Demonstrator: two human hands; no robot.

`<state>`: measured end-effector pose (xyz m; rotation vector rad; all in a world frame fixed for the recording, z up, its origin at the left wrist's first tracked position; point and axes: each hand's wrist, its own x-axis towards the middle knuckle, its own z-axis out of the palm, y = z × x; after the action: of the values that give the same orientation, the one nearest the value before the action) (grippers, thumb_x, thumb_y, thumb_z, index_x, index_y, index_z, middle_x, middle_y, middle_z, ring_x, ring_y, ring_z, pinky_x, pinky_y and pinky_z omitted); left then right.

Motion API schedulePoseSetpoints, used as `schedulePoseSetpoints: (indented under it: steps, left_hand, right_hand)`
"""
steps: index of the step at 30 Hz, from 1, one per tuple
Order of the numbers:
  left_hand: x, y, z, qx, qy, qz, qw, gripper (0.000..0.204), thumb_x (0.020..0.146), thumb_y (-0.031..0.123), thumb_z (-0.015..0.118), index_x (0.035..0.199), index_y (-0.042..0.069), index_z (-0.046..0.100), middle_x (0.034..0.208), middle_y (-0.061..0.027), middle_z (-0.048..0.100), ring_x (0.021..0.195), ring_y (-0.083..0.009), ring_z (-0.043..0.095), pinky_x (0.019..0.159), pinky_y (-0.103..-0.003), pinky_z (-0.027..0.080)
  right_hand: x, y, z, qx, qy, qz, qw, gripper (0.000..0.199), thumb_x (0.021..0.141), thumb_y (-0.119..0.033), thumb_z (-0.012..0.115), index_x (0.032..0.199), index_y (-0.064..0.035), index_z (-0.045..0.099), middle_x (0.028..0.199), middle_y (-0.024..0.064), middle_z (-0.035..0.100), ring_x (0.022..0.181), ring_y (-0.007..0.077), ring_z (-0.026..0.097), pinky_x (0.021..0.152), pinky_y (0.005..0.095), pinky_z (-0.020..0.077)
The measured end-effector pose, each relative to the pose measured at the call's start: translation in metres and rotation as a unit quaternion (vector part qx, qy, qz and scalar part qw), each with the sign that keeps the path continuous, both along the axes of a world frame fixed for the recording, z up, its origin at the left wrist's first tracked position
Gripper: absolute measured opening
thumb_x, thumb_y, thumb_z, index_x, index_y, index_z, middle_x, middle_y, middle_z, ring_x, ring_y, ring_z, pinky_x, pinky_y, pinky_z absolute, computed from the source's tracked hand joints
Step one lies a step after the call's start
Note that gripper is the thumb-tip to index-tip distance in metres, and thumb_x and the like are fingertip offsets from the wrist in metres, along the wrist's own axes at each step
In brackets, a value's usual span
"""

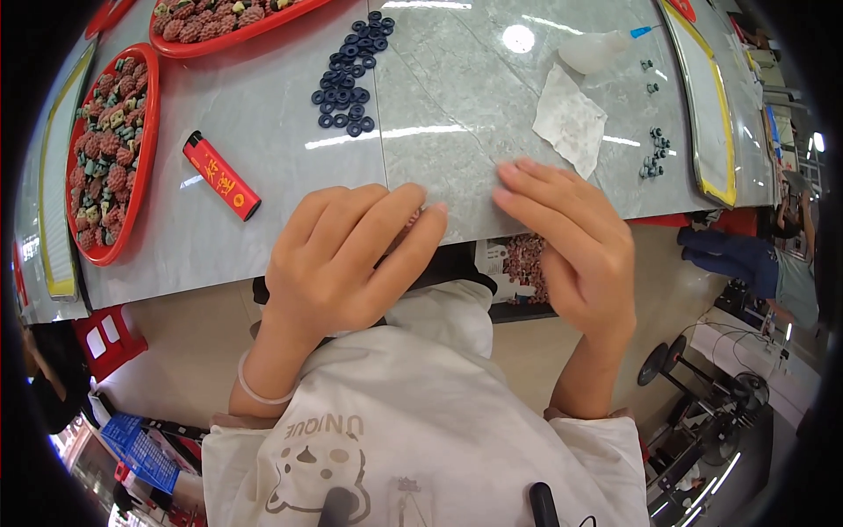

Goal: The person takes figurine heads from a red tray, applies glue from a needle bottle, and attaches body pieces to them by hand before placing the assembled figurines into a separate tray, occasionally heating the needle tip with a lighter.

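My left hand [347,255] lies over the near edge of a grey marble-patterned table [457,97], fingers curled together; something small and pinkish shows under the fingertips, but I cannot tell what it is. My right hand [571,241] rests beside it, fingers straight and together, palm turned inward, holding nothing that shows. The two hands nearly touch at the table edge. A pile of dark blue rubber rings [351,75] lies on the table beyond my left hand.
Two red oval trays [147,132] [255,33] of small reddish and green parts sit at the left and far left. A red lighter [221,176] lies near my left hand. A crumpled white paper [571,119], a squeeze bottle [597,48] and small grey parts [654,154] lie right.
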<state>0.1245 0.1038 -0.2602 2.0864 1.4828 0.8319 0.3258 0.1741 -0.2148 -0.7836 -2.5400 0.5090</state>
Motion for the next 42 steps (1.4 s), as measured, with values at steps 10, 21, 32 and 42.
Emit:
schedulePoseSetpoints:
  steps: [10,21,32,42]
  left_hand:
    - [0.001,0.0,-0.004,-0.013,-0.011,0.0,1.0,0.016,0.077,0.003,0.05,0.092,0.002,0.052,0.091,-0.0106,0.054,0.084,-0.0268,0.054,0.074,-0.033,0.043]
    - [0.001,0.003,-0.002,-0.012,-0.011,-0.006,1.0,0.016,0.077,0.004,0.05,0.092,0.002,0.052,0.091,-0.0106,0.054,0.084,-0.0268,0.054,0.074,-0.033,0.043]
    - [-0.005,0.0,0.016,0.029,0.005,0.005,1.0,0.016,0.077,0.004,0.05,0.092,0.002,0.052,0.091,-0.0105,0.054,0.084,-0.0268,0.054,0.074,-0.033,0.043]
    - [-0.014,0.012,0.031,0.024,0.01,0.018,1.0,0.015,0.077,0.005,0.051,0.092,0.002,0.052,0.091,-0.0105,0.054,0.083,-0.0268,0.054,0.074,-0.033,0.043]
  right_hand:
    - [0.039,-0.011,0.017,-0.016,-0.018,-0.02,1.0,0.02,0.047,0.004,0.049,0.064,0.0003,0.059,0.072,0.0089,0.063,0.079,0.0255,0.064,0.063,0.0326,0.0483]
    - [0.051,-0.013,0.006,-0.07,0.129,-0.24,0.96,0.012,0.072,0.009,0.059,0.082,0.0035,0.059,0.076,0.0084,0.057,0.065,0.0115,0.051,0.059,0.0201,0.0403]
    - [0.045,0.024,-0.005,-0.122,0.31,-0.247,0.91,0.007,0.08,-0.002,0.053,0.084,0.0038,0.057,0.075,0.0054,0.053,0.063,0.0086,0.046,0.056,0.0201,0.0356]
    - [-0.011,0.093,-0.005,-0.178,0.256,-0.252,0.916,0.035,0.081,-0.009,0.057,0.112,0.0054,0.049,0.105,0.0134,0.059,0.089,0.0163,0.055,0.078,0.0266,0.0424]
